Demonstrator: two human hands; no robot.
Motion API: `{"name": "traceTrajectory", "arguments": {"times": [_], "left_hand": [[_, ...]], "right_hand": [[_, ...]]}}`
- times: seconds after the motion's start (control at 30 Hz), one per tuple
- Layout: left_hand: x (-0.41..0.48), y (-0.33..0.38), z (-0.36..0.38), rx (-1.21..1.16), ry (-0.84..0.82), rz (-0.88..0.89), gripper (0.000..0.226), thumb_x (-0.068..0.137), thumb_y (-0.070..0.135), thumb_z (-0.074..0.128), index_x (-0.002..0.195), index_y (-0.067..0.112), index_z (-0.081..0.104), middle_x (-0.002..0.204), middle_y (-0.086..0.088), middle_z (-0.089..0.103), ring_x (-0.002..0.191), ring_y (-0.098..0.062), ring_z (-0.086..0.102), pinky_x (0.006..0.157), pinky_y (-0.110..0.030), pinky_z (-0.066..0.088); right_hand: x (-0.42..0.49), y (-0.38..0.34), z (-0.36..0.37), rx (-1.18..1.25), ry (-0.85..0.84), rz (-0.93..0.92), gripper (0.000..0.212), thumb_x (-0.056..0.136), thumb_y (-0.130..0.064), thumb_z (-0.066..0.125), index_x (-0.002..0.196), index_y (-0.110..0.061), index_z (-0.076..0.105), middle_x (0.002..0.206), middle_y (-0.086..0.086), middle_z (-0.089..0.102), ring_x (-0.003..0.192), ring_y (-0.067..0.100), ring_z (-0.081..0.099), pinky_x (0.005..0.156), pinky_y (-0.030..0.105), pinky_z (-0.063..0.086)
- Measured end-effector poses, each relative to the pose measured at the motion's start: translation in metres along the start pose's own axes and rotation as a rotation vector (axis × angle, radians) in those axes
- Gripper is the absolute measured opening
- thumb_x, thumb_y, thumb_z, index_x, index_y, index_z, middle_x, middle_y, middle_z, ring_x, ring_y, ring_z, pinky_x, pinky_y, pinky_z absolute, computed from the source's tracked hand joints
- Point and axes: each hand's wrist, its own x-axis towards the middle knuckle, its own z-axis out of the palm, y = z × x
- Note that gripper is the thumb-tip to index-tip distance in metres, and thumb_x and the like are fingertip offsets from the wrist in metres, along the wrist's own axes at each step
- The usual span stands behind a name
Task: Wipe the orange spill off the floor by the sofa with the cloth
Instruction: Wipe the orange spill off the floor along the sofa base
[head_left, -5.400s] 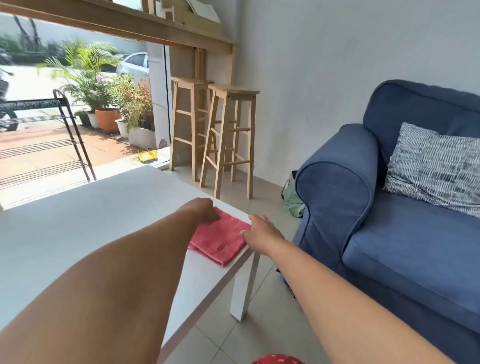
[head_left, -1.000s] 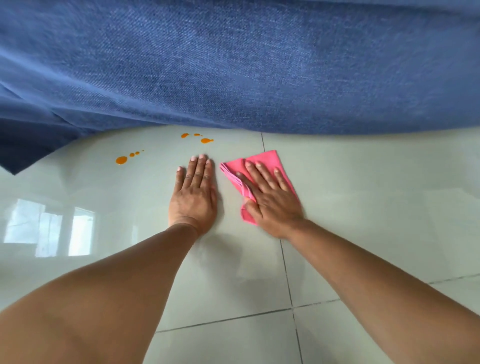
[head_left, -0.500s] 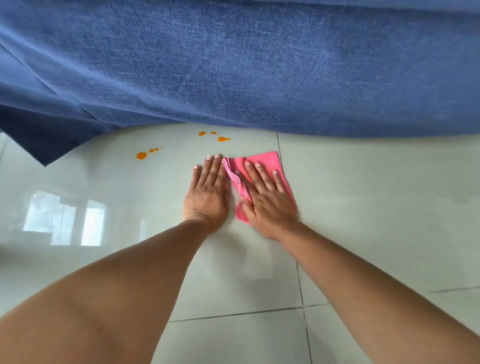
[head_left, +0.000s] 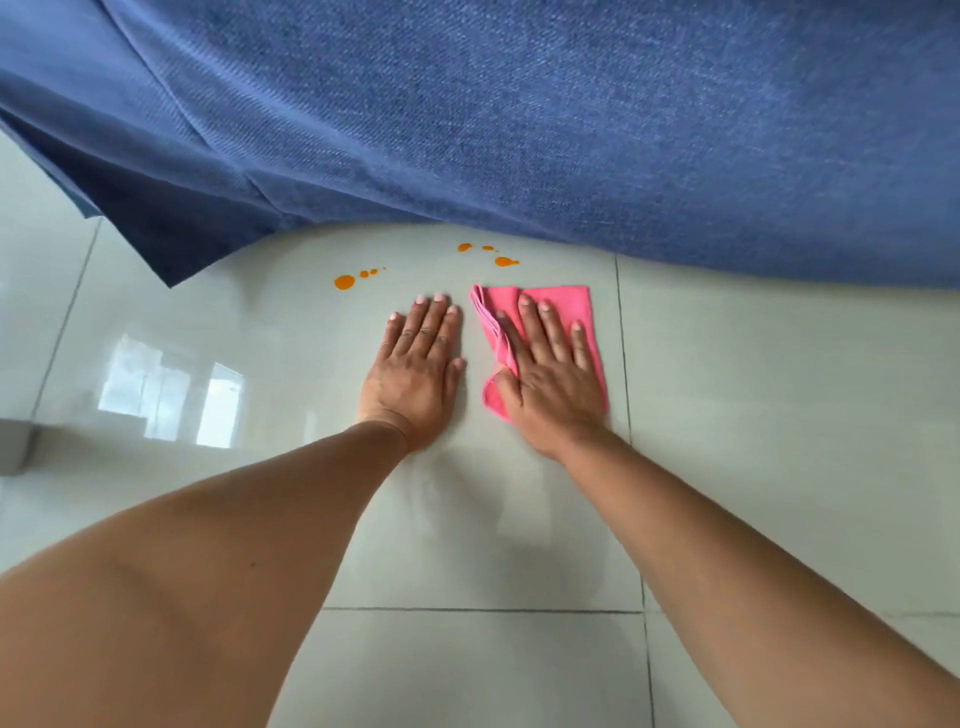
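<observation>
Orange spill drops lie on the glossy pale floor tiles in two small groups, one (head_left: 344, 282) to the left and one (head_left: 503, 261) close under the sofa's edge. The blue sofa (head_left: 519, 114) fills the top of the view. A folded pink cloth (head_left: 571, 304) lies on the floor just below the right group of drops, not touching them. My right hand (head_left: 550, 374) presses flat on the cloth, thumb at its folded left edge. My left hand (head_left: 415, 364) rests flat on the bare tile beside it, holding nothing, a little below the left drops.
The sofa's skirt corner (head_left: 171, 260) hangs down to the floor at the left. A pale block (head_left: 15, 447), possibly a table leg, stands at the left edge. Bright window reflections (head_left: 166, 400) show on the tiles. Bare floor extends to the right and toward me.
Several seconds ago the cloth lay on a white table; it now lies on the floor under my right hand. In the last second my hands have drawn slightly apart and the view shifted.
</observation>
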Motion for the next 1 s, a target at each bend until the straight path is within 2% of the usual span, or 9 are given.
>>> {"name": "traceTrajectory", "arguments": {"times": [0.07,0.17,0.27,0.37,0.53,0.67,0.73,0.9,1.0], "left_hand": [[-0.003,-0.006,-0.007,-0.029,0.017,0.012,0.058,0.099,0.032,0.023,0.153,0.011,0.024,0.161,-0.007,0.021,0.15,-0.023,0.012,0.122,-0.042,0.003],[-0.012,-0.037,-0.019,0.024,0.077,-0.039,0.06,0.096,0.033,0.022,0.151,0.008,0.028,0.16,-0.01,0.024,0.149,-0.026,0.015,0.121,-0.049,0.006],[-0.024,-0.096,-0.027,0.073,0.122,-0.292,0.065,0.096,0.038,0.016,0.154,0.008,0.016,0.163,-0.009,0.011,0.151,-0.024,0.003,0.121,-0.049,0.0],[-0.034,-0.136,-0.026,0.054,0.083,-0.553,0.068,0.096,0.045,0.008,0.155,0.011,0.004,0.164,-0.006,0.0,0.151,-0.022,-0.007,0.122,-0.048,-0.003],[-0.032,-0.141,-0.019,0.048,0.112,-0.585,0.066,0.096,0.043,0.006,0.155,0.012,0.004,0.164,-0.003,0.0,0.151,-0.022,-0.006,0.122,-0.046,-0.002],[-0.033,-0.145,-0.02,0.03,0.112,-0.587,0.065,0.096,0.039,0.007,0.155,0.012,0.006,0.164,-0.004,0.002,0.151,-0.022,-0.004,0.122,-0.046,0.0],[-0.032,-0.146,-0.019,0.023,0.113,-0.586,0.065,0.095,0.038,0.007,0.155,0.012,0.007,0.164,-0.003,0.003,0.151,-0.022,-0.004,0.122,-0.046,-0.001],[-0.035,-0.145,-0.022,-0.008,0.114,-0.575,0.061,0.098,0.033,0.008,0.155,0.012,0.007,0.164,-0.004,0.003,0.151,-0.022,-0.003,0.122,-0.046,-0.001],[-0.035,-0.146,-0.023,-0.026,0.119,-0.577,0.059,0.099,0.032,0.009,0.155,0.013,0.007,0.164,-0.003,0.003,0.151,-0.02,-0.004,0.122,-0.045,-0.001]], "right_hand": [[-0.014,0.027,0.002,-0.011,-0.004,-0.072,0.066,0.092,-0.045,0.013,0.152,-0.029,-0.008,0.165,-0.003,-0.005,0.152,0.018,-0.005,0.122,0.045,-0.002],[-0.012,0.069,-0.003,0.03,0.05,0.198,0.066,0.093,-0.04,0.016,0.153,-0.02,-0.004,0.165,0.001,0.003,0.152,0.018,0.001,0.122,0.044,0.001],[0.032,0.072,-0.015,0.177,0.09,0.505,0.066,0.094,-0.042,0.016,0.155,-0.017,0.011,0.165,0.004,0.007,0.152,0.02,0.001,0.121,0.048,0.001],[0.092,0.044,-0.027,0.315,0.13,0.576,0.063,0.098,-0.043,0.021,0.154,-0.015,0.021,0.163,0.006,0.018,0.15,0.023,0.008,0.12,0.052,0.0],[0.153,-0.052,-0.028,0.184,0.093,0.341,0.06,0.098,-0.044,0.023,0.149,-0.015,0.032,0.159,0.008,0.031,0.147,0.026,0.02,0.119,0.052,0.004],[0.151,-0.132,-0.025,0.102,0.083,0.058,0.064,0.096,-0.043,0.023,0.154,-0.017,0.021,0.163,0.004,0.019,0.15,0.023,0.012,0.121,0.05,0.003],[0.139,-0.155,-0.02,0.068,0.054,-0.113,0.062,0.095,-0.042,0.023,0.154,-0.023,0.022,0.165,0.003,0.012,0.151,0.022,0.007,0.121,0.05,0.003],[0.09,-0.142,-0.005,-0.052,-0.048,-0.487,0.06,0.096,-0.045,0.022,0.154,-0.033,0.015,0.166,0.0,-0.002,0.152,0.018,-0.005,0.122,0.046,-0.004],[0.068,-0.097,-0.006,-0.121,-0.073,-0.591,0.066,0.093,-0.047,0.024,0.153,-0.032,0.003,0.165,-0.004,-0.006,0.151,0.015,-0.005,0.122,0.042,-0.004]]}}
